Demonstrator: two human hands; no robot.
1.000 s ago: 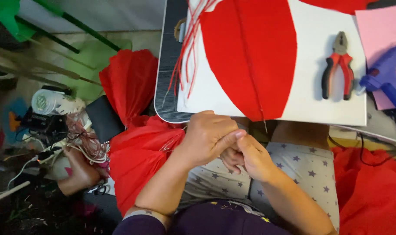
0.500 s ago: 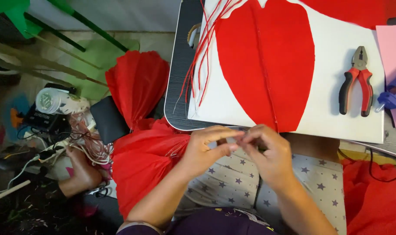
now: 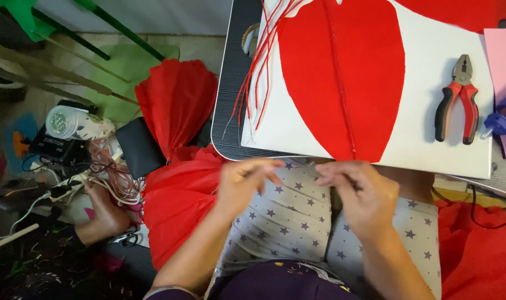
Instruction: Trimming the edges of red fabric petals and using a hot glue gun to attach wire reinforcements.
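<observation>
Both hands were held over the lap, just below the near edge of the table. The left hand had its fingers curled and pinched together at the tips; the right hand was likewise pinched, fingers drawn toward the thumb. The two were apart, with star-patterned trousers showing between them. What either hand gripped was too thin to make out; a fine strand may have run between them, but this could not be confirmed. On the table lay a white board bearing a red petal-shaped fabric piece with a stitched line down its middle. Loose red cords trailed over the board's left edge. Pliers with red and black handles lay on the board's right part, closed, well apart from the hands. A blue tool sat just beyond them at the frame edge. Red cloth was bunched beside the left forearm. Another person's hand rested on the floor at left, near tangled wires.
</observation>
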